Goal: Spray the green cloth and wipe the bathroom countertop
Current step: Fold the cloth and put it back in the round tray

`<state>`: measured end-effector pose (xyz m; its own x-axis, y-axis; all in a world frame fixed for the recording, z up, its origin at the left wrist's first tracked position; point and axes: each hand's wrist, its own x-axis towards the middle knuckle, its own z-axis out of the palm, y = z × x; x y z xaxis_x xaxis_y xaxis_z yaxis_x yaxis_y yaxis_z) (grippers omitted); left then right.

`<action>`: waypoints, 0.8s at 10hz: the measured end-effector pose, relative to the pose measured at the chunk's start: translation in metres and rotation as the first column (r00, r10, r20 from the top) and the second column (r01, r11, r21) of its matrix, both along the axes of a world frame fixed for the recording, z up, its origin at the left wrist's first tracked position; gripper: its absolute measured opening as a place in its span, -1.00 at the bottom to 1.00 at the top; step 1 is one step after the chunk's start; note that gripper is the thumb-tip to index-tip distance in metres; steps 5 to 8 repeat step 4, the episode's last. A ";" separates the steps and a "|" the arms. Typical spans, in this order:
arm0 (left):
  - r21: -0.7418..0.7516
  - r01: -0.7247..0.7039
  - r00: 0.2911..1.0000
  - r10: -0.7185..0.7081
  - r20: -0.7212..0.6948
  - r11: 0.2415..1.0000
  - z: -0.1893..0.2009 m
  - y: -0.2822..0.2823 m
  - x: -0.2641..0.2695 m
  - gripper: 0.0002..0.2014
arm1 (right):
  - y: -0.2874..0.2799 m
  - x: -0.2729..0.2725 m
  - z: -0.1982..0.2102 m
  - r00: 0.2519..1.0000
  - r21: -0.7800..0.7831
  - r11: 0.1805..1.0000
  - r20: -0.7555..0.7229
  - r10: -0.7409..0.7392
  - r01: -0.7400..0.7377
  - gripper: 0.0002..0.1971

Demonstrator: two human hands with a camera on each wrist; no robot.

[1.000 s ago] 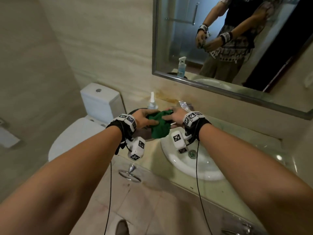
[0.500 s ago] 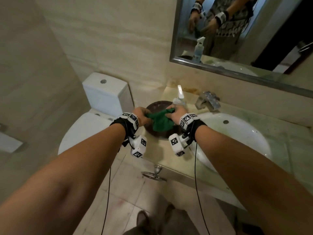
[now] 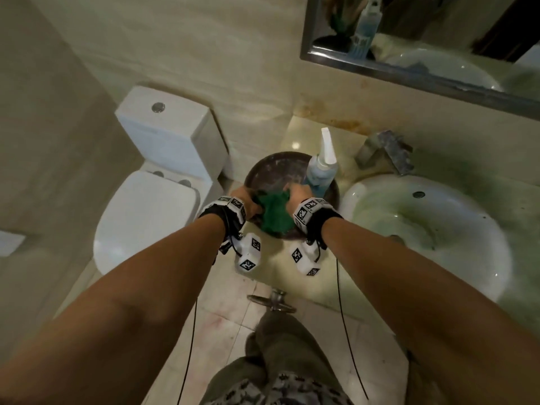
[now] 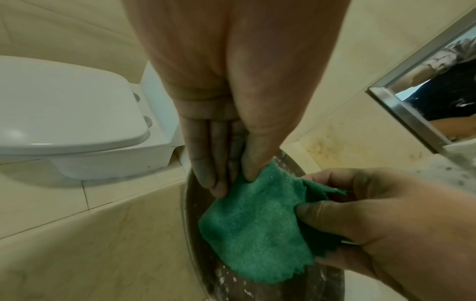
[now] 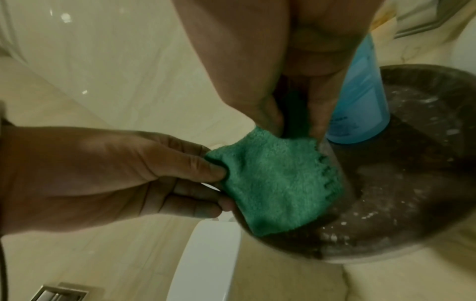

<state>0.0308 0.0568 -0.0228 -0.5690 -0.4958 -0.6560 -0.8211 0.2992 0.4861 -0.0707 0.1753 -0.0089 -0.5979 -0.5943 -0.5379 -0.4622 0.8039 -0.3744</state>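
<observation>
Near the left end of the surface [image 3: 292, 135], beside the sink [image 3: 438, 229], a dark round tray [image 3: 263, 168] carries the spray bottle [image 3: 318, 173]. Over it both hands, left hand [image 3: 244, 200] and right hand [image 3: 296, 197], pinch the green cloth [image 3: 276, 213] by opposite edges; it looks soft, light and limp, best gripped bunched.

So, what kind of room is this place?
Most likely a small bathroom: a white ceramic toilet stands beside a pale stone countertop with a white oval sink, and a metal-framed wall mirror hangs above.
</observation>
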 end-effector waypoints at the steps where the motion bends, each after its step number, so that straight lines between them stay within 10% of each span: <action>1: 0.015 0.059 0.998 -0.059 0.036 0.998 -0.032 -0.017 -0.014 -0.43 | -0.010 -0.008 -0.010 0.997 0.035 0.997 -0.009 0.072 -0.071 -0.61; 4: -0.252 0.262 0.963 -0.237 0.124 0.932 0.026 -0.046 -0.031 -0.67 | -0.046 -0.018 0.014 0.983 -0.026 0.986 -0.092 0.161 -0.164 -0.77; 8: -0.252 0.262 0.963 -0.237 0.124 0.932 0.026 -0.046 -0.031 -0.67 | -0.046 -0.018 0.014 0.983 -0.026 0.986 -0.092 0.161 -0.164 -0.77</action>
